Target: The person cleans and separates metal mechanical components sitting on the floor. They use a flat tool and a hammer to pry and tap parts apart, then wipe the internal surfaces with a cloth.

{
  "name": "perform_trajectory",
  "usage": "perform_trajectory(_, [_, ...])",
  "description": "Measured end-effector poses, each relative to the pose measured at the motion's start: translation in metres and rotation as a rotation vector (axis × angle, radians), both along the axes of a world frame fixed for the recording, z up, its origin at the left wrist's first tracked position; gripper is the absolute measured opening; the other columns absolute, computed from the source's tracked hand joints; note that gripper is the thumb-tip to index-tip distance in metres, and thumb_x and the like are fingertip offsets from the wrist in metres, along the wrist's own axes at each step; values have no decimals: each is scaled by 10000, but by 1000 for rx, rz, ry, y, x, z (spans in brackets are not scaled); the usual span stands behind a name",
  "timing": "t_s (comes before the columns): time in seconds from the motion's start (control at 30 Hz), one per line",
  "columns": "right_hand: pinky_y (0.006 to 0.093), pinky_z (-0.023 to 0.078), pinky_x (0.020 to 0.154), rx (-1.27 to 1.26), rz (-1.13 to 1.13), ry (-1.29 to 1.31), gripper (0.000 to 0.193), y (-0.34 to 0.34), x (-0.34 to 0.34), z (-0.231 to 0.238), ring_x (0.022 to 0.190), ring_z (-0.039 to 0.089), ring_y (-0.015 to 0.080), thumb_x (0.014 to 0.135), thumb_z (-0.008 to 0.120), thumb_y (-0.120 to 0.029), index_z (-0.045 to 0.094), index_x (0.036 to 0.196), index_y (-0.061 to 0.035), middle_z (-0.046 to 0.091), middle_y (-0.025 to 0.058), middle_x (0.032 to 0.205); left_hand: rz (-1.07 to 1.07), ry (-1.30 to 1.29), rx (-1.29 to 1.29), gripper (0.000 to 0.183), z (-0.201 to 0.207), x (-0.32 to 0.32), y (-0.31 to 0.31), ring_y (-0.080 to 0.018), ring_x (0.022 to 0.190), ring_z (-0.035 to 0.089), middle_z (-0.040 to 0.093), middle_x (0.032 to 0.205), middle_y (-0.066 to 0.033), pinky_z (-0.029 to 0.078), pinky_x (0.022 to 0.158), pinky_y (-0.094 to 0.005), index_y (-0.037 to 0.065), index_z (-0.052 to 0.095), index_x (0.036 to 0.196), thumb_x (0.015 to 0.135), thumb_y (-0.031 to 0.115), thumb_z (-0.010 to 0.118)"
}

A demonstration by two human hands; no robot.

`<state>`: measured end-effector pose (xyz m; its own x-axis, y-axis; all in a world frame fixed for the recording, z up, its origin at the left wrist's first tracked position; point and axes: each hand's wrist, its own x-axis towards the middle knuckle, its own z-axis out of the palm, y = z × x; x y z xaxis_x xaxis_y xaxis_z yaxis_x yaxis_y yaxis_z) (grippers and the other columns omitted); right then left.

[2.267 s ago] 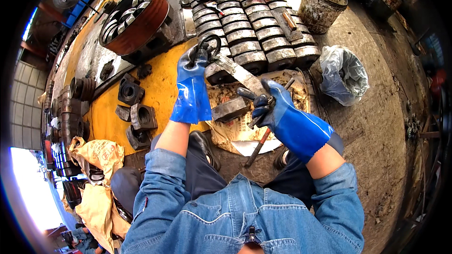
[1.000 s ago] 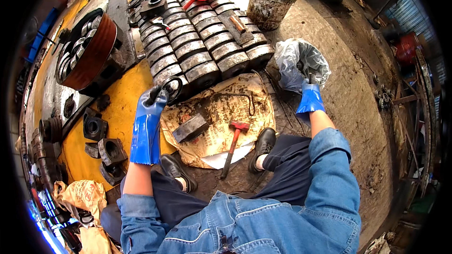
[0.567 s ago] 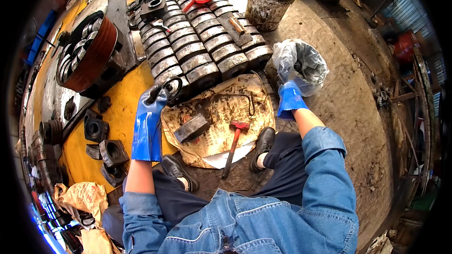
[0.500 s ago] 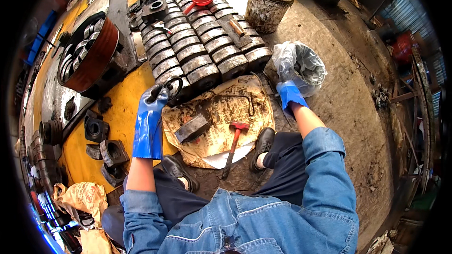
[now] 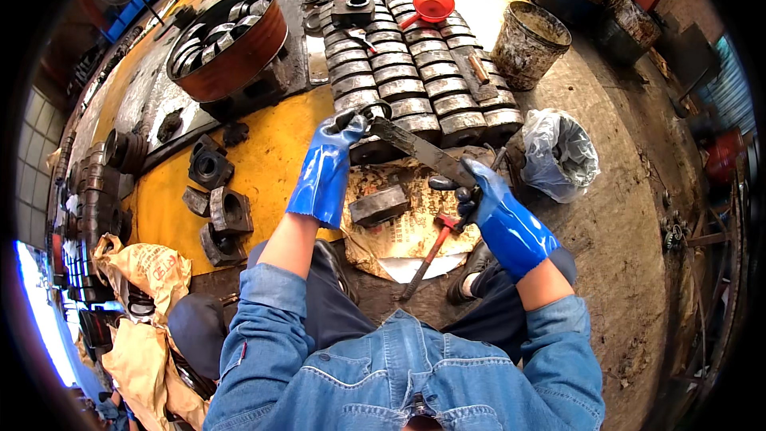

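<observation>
Head view: a ring (image 5: 388, 109) is gripped by the left hand (image 5: 338, 131), a blade (image 5: 423, 152) by the right hand (image 5: 496, 195); apparently scraping is in hand, and steady contact is needed.

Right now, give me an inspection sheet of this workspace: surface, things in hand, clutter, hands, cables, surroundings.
Surface: stained paper on the floor between the feet.
Things in hand: dark ring and flat metal blade; blade's far end is at the ring, contact unclear.
Clutter: metal block on the paper; red-headed hammer partly on it; red pan atop rows of metal parts.
Hands: both gloved in blue; left hand grips the ring, right hand the blade.
Cables: none clearly made out.
Surroundings: rusty drum holding metal pieces, grimy bucket, bag-lined container.
</observation>
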<state>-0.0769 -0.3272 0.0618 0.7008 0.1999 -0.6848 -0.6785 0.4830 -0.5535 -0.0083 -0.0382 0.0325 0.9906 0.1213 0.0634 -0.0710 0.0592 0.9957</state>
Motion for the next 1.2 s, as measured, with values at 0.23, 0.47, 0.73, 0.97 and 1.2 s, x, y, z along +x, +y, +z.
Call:
perform_trajectory(0.23, [240,320,425,236,-243,135,241,19,7,-13,483,433,106,909,683,-363,505,967,-210,500,28,614,-86,-26,250,241,-23,7,2,-70,719,571,656,803,35,452,625,-238,68,733,1067,840,144,700])
perform_trajectory(0.47, [264,349,449,86,-68,63,316,8,5,-7,531,479,113,965,605,-399,610,1149,-142,710,118,928,-251,169,261,212,-20,-6,8,-101,724,609,710,870,-17,504,649,-271,29,730,1071,880,119,735])
perform_trajectory(0.73, [234,411,483,-339,293,-287,399,-7,-16,-9,520,480,76,984,585,-390,648,1198,-59,749,133,935,-330,644,383,248,36,-6,-13,-132,779,648,727,952,-46,532,675,-290,16,718,1080,895,181,744])
perform_trajectory(0.97, [298,482,574,-675,654,-638,269,6,-26,14,609,590,142,958,553,-281,637,986,-26,631,70,720,-260,651,250,232,-14,-13,13,-156,730,683,737,904,-64,550,615,-305,13,712,1090,936,186,702])
perform_trajectory(1.2, [337,480,508,-1490,382,-1686,319,-4,-34,1,576,614,221,902,655,-195,657,1210,-114,611,60,682,-242,685,118,201,-29,-4,21,-182,730,718,761,976,-107,549,599,-293,20,686,1142,972,110,626])
